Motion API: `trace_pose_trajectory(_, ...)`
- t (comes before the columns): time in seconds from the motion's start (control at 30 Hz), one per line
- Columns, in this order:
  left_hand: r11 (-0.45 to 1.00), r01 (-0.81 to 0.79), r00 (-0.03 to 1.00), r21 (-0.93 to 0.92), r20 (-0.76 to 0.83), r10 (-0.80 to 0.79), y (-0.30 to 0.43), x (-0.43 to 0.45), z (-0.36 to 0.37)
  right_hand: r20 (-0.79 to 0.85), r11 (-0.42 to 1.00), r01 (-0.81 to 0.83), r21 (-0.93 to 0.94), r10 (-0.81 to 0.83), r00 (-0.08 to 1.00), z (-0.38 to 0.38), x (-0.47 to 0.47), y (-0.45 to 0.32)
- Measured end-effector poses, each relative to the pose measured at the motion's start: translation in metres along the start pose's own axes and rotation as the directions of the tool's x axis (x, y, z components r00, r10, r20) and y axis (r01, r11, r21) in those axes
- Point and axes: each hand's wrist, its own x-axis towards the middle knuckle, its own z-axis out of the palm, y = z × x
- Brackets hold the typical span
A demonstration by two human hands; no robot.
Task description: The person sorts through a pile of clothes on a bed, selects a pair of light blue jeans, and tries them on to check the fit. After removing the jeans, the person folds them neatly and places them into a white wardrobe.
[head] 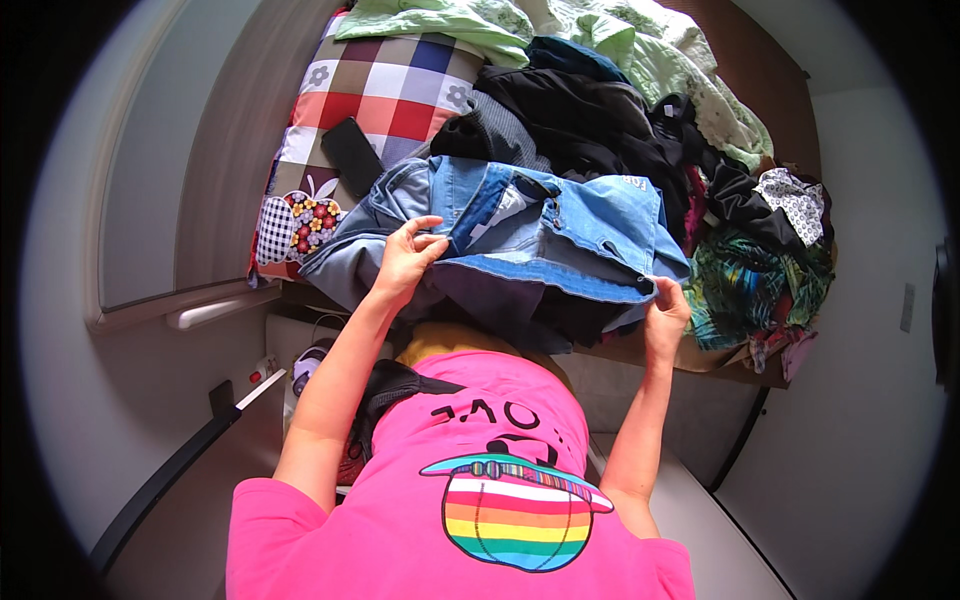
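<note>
A pair of blue denim jeans (592, 214) lies spread across the pile before me, its waistband edge towards me and its dark inside partly showing. My left hand (412, 255) pinches the denim at the waist's left side between thumb and fingers. At the right corner of the waistband, my right hand (666, 313) grips the edge. Greyish-blue denim (349, 259) spreads out left of my left hand. Just beyond the jeans lie black garments (577, 112) and a grey ribbed garment (506, 131).
A black smartphone (352, 156) lies on a checked cushion (375, 82) at upper left. Pale green bedding (645, 52) covers the far side. A green-blue patterned garment (739, 289) and a white patterned cloth (795, 201) lie at right. Walls stand on both sides.
</note>
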Motion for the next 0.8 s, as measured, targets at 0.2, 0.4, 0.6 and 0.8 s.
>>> trace_pose_trajectory(0.2,0.896,-0.12,0.99,0.427,-0.015,0.139,-0.004,-0.005,0.017,0.023,0.997,-0.045,-0.06,0.047,0.999,0.002,-0.006,-0.011)
trace_pose_trajectory(0.4,0.524,-0.302,0.918,0.796,0.094,0.386,-0.006,-0.017,0.056,-0.068,0.953,0.068,-0.296,-0.092,0.993,0.009,-0.015,-0.012)
trace_pose_trajectory(0.6,0.207,-0.688,0.677,0.696,0.511,0.53,-0.019,-0.025,0.051,-0.056,0.917,0.057,-0.396,-0.086,0.995,0.0,-0.032,0.013)
trace_pose_trajectory(0.8,0.066,-0.678,0.685,0.732,0.596,0.418,-0.024,-0.029,0.045,-0.033,0.821,0.051,-0.568,-0.085,0.996,0.001,-0.057,0.036)
